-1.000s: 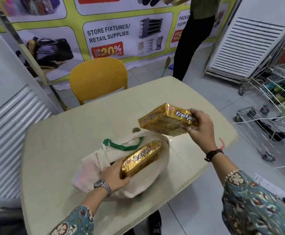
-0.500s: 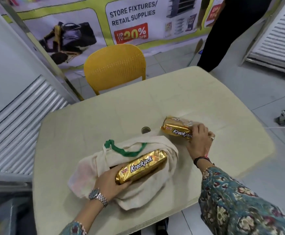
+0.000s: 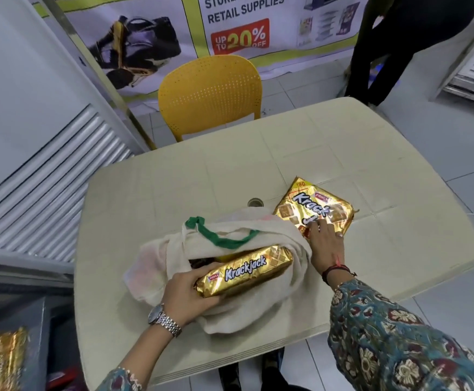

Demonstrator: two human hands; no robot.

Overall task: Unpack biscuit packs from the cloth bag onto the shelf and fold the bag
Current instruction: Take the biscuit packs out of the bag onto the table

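A cream cloth bag with a green handle lies crumpled on the beige table. My left hand grips one end of a long gold biscuit pack at the bag's mouth. To the right a wider gold biscuit pack lies flat on the table. My right hand rests on its near corner with the fingers spread. More dark contents show inside the bag, but I cannot make them out.
A yellow chair stands at the table's far side. A grey shelf at the lower left holds gold packs. A person in dark trousers stands at the back right. White slatted panels flank the left.
My right hand has laid the wide pack flat on the table and loosened its grip. My left hand still holds the long pack at the bag. The camera tilted down and left.
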